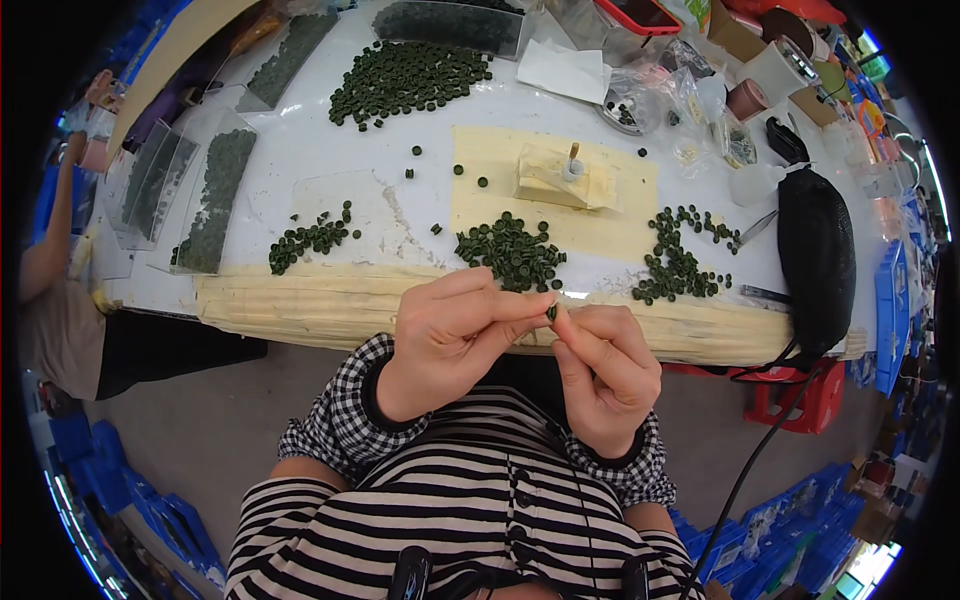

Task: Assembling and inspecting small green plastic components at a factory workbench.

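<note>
Just above the padded front edge of the table, my left hand [445, 335] and my right hand [605, 370] meet at the fingertips. Between them they pinch a small dark green round piece [552, 312], mostly covered by the fingers. Right behind my hands lies a pile of similar green pieces [508, 250]. Another heap of green pieces [682, 262] spreads to the right, and a smaller heap [310, 243] sits to the left. Beyond them stands a tape-covered block [560, 178] with a short upright peg [573, 160].
Toward the back lies a large heap of green pieces [405, 82]. Clear boxes [215, 200] hold more at the left. A black cloth-covered object [815, 260], tweezers [758, 228] and plastic bags [690, 105] occupy the right. Another person's arm [50, 220] shows at far left.
</note>
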A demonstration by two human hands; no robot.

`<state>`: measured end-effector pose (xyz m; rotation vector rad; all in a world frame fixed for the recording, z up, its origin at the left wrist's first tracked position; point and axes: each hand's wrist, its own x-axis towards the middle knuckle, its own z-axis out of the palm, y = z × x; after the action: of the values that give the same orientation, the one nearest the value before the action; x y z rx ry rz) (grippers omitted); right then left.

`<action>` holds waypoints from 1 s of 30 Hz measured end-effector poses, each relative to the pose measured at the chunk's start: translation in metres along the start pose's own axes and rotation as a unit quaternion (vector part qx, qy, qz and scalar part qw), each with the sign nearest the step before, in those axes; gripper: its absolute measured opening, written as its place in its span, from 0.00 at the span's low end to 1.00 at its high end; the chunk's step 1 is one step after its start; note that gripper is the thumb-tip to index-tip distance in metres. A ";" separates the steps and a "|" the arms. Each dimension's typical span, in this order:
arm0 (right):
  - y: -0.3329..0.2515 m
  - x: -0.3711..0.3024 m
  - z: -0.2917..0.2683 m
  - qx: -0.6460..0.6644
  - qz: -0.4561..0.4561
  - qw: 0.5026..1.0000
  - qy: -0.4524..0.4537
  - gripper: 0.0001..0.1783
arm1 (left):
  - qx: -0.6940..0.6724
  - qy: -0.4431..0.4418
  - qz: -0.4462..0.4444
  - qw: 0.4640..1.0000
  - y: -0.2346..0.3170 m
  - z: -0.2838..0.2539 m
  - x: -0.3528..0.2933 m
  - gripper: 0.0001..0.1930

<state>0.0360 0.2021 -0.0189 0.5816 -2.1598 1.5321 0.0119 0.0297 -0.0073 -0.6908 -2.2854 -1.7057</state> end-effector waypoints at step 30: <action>-0.119 0.084 -0.111 -0.149 -0.395 0.906 -0.046 0.06 | 0.108 0.105 -0.062 0.987 -0.021 -0.012 0.003 0.09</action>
<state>0.0451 0.2639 0.1537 1.2369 -1.8002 0.7323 -0.0019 0.0144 -0.0204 -0.3146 -2.3568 -1.4690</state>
